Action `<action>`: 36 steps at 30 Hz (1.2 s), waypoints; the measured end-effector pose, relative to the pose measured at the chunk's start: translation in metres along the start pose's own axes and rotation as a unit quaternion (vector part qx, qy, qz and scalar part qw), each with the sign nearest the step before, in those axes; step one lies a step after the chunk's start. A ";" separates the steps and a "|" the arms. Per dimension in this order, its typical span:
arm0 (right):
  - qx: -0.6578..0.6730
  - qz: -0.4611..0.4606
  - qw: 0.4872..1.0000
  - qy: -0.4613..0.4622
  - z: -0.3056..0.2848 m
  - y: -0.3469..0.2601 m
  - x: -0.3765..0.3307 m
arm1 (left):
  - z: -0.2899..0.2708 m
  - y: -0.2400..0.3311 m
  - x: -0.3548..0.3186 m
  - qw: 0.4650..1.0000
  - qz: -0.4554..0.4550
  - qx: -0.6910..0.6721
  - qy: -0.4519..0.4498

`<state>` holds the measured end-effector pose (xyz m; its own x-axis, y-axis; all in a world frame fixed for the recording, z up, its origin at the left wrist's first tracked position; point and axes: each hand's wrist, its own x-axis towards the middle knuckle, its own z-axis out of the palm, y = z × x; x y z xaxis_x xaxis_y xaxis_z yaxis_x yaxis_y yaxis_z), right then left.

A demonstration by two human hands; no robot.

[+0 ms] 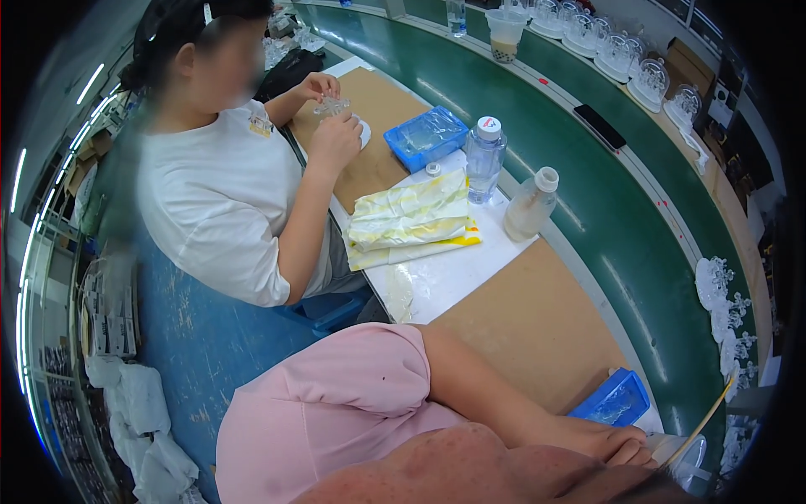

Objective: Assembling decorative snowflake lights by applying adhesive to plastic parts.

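Beside left hand (606, 435) | blue tray (636, 391): clear material | cup (505, 32): beige drink

We are finding no legible text; the red mark (489, 124) on the bottle cap (489, 132), upper centre, and the shirt print (259, 126), upper left, are appearing unreadable.

Factory workshop, long green conveyor (592, 214), brown-topped workbench (529, 315), rows of clear domes (617, 55), seated co-worker (222, 193)

Even, fairly bright indoor light; white tube lights (91, 84) glow at the left, pale glare streaks the green belt (571, 168), and edges curve into a dark, blurry rim.
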<state>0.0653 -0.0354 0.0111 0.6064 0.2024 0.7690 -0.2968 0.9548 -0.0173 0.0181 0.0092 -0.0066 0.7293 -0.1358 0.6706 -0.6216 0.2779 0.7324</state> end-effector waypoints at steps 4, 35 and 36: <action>0.018 -0.004 1.000 0.004 0.001 0.005 -0.004 | 0.000 0.007 0.000 1.000 -0.013 -0.013 -0.002; 0.139 -0.075 0.987 -0.007 0.011 0.036 -0.012 | 0.008 -0.019 -0.006 0.975 0.101 0.191 0.050; 0.143 -0.078 0.987 -0.008 0.012 0.035 -0.012 | 0.008 -0.018 -0.005 0.975 0.101 0.190 0.049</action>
<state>0.0393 -0.0067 0.0090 0.6499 0.0530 0.7582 -0.3982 0.8735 0.2802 0.0233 -0.0028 -0.0219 0.5936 -0.0181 0.8045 -0.8026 -0.0859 0.5903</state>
